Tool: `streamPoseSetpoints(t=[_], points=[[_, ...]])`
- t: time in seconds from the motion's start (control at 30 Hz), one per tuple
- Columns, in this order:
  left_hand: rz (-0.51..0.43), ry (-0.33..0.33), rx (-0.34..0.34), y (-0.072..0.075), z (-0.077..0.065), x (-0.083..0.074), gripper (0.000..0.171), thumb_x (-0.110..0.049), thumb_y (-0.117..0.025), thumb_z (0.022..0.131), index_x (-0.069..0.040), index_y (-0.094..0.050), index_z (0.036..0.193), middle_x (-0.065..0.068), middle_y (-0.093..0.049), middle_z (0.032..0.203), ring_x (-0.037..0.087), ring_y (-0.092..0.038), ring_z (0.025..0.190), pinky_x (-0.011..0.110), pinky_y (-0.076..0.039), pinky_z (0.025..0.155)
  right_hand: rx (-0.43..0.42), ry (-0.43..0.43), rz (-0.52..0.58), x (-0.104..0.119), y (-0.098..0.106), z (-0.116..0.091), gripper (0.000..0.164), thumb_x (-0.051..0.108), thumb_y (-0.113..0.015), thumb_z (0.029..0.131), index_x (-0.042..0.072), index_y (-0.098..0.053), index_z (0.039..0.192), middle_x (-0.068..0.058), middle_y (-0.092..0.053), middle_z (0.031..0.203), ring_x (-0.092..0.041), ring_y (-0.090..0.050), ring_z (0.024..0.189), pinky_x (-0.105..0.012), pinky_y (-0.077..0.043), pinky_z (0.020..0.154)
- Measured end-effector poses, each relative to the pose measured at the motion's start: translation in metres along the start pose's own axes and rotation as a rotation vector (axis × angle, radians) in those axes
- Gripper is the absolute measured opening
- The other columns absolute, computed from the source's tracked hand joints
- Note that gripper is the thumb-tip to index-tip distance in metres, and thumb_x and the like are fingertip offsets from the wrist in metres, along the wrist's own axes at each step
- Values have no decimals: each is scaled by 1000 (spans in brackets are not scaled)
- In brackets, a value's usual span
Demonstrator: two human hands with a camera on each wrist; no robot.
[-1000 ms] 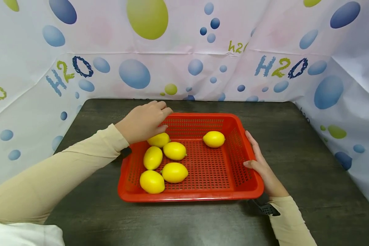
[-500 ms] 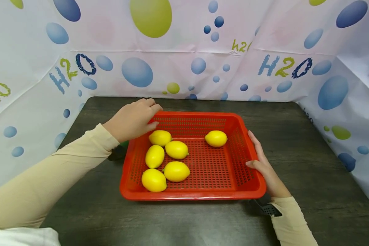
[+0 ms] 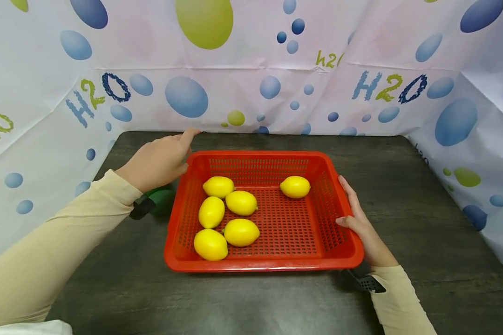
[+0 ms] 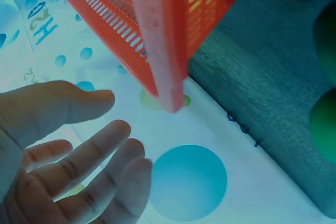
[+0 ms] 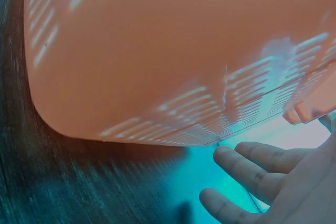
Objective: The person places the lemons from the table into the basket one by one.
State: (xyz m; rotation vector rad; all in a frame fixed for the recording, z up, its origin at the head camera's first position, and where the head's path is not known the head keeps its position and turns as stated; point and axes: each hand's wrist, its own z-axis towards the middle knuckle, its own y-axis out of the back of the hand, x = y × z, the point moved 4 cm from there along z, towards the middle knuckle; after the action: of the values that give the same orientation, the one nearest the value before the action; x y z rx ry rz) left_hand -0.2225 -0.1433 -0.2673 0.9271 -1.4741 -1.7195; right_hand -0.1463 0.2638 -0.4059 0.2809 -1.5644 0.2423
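Beside the back left corner of a red plastic basket (image 3: 260,268), my left hand (image 3: 161,160) hovers with fingers loosely spread, holding nothing. In the left wrist view the left hand (image 4: 89,166) is apart from the basket rim (image 4: 163,51). My right hand (image 3: 366,232) holds the basket's right side, thumb over the rim and fingers along the outside. Several yellow lemons lie inside: most, such as one lemon (image 3: 241,232), are grouped at the left, and a single lemon (image 3: 295,187) sits at the back right.
Dark green rounded things (image 3: 163,201) stand left of the basket, partly hidden by the left wrist; a green one (image 4: 324,124) shows in the left wrist view. The dark table (image 3: 251,302) is backed by a white curtain (image 3: 234,65) with bubble prints.
My left hand has moved left, from over the basket's back left corner to outside it, uncovering lemons and the green things. The right hand stays at the rim.
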Motion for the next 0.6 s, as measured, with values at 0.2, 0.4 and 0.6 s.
streamPoseSetpoints(t=[0.2,0.4,0.6], points=[[-81,82,74,-8,-10,11,78,-12,-78,91,1,-32,153,19,-72,115,29,-73,88,49,-62,76,2,4,0,-2,-1,0,82,8,-38,99,45,-3,164,-7,-8,168,-42,-30,140,-43,-55,92],[-62,123,117,-14,-18,22,65,-16,-83,88,2,-49,140,19,-71,115,32,-71,98,52,-60,81,4,8,2,-2,-2,1,82,9,-38,99,45,-3,164,-8,-9,167,-42,-30,140,-43,-55,92],[-35,132,181,-17,-25,32,51,-22,-82,90,2,-61,129,20,-71,115,36,-69,99,55,-58,83,3,15,11,-1,-1,1,82,7,-37,99,45,-4,164,-7,-8,168,-40,-31,139,-43,-55,93]])
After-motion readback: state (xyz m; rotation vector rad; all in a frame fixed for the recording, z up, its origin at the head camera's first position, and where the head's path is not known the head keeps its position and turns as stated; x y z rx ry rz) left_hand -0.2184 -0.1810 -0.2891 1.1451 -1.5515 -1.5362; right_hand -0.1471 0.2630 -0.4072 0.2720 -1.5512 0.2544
